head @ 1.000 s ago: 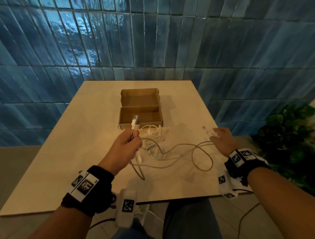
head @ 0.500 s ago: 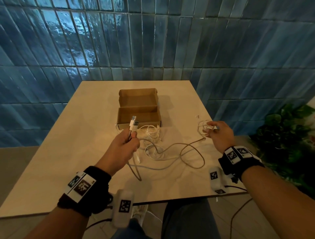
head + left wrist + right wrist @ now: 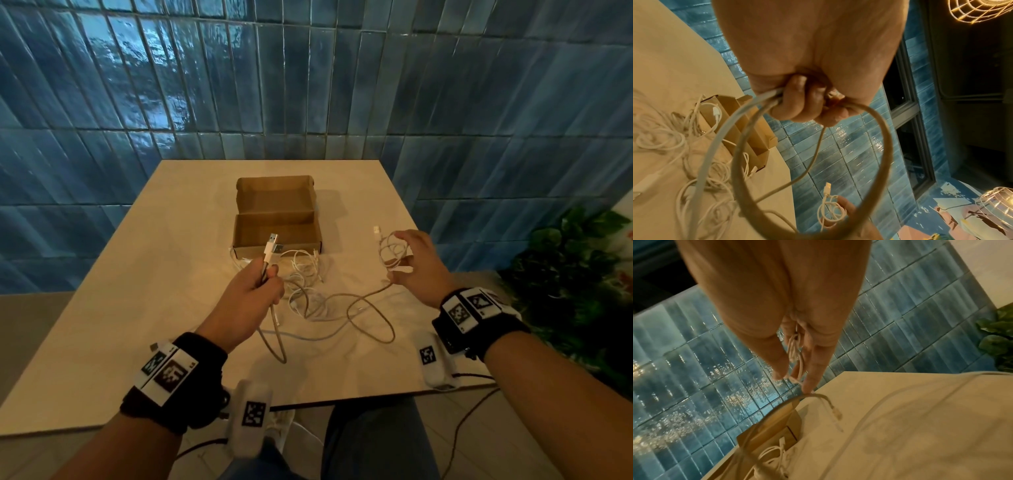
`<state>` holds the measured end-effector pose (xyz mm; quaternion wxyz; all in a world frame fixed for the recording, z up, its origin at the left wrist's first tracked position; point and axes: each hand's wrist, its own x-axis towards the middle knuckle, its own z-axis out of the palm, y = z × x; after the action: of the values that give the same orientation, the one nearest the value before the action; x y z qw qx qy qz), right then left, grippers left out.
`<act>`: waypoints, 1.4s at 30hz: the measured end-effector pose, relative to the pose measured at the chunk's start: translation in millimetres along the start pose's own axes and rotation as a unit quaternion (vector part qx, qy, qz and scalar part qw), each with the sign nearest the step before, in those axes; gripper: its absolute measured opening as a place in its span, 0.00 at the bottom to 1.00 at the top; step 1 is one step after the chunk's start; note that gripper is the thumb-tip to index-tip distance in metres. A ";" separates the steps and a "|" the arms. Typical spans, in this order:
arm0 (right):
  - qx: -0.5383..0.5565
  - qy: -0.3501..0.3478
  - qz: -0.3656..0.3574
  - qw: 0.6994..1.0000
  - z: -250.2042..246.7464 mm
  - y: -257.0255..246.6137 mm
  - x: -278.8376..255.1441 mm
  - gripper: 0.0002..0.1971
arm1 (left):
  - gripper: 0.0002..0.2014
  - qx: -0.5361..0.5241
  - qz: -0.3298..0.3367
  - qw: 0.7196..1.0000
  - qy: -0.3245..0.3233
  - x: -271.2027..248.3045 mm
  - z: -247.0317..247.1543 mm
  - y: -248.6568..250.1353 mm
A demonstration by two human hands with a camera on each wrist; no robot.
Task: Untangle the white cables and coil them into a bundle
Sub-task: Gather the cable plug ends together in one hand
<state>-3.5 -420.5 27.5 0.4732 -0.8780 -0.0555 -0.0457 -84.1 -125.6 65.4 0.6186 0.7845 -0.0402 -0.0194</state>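
Observation:
My left hand point(image 3: 266, 278) grips two cable ends above the table; their USB plugs point(image 3: 273, 244) stick up out of the fist. In the left wrist view the fingers point(image 3: 797, 104) curl round the cables, and a grey loop point(image 3: 740, 146) hangs below them. My right hand point(image 3: 400, 255) is raised at the right and pinches a small coil of white cable point(image 3: 390, 251) between thumb and fingers point(image 3: 813, 369). A strand runs from that coil down to the tangle of white cables point(image 3: 305, 277) lying in front of the box.
An open cardboard box point(image 3: 277, 219) stands mid-table behind the tangle. The table's right edge point(image 3: 404, 205) is close to my right hand. A blue tiled wall is behind, and a green plant point(image 3: 575, 267) stands on the right.
My right hand has lifted off the table with a cable end and gathered it into a small coil, pulling the strand up. My left hand has stayed in place with its grip unchanged.

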 end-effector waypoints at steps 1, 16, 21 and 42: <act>0.005 0.004 0.001 1.000 -0.2 0.6 -0.3 0.36 | 0.06 -0.003 -0.003 1.000 0.004 -0.5 -1.3 0.1; 0.022 0.174 0.003 0.985 -17.2 -21.9 -3.0 0.10 | 0.06 -0.013 0.000 1.000 0.008 0.9 -5.7 -1.9; -0.048 -0.083 0.081 0.992 1.7 -25.1 -14.2 0.03 | 0.12 -0.014 0.010 1.000 0.014 3.2 -5.0 -1.2; -0.014 0.145 0.036 0.989 -3.5 -17.8 5.4 0.10 | 0.11 -0.042 0.037 0.996 0.076 5.7 -10.0 4.6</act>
<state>-0.7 -413.4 44.9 0.4652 -0.8701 0.0463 -0.1559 -77.8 -117.4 72.3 0.6521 0.7553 -0.0208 0.0617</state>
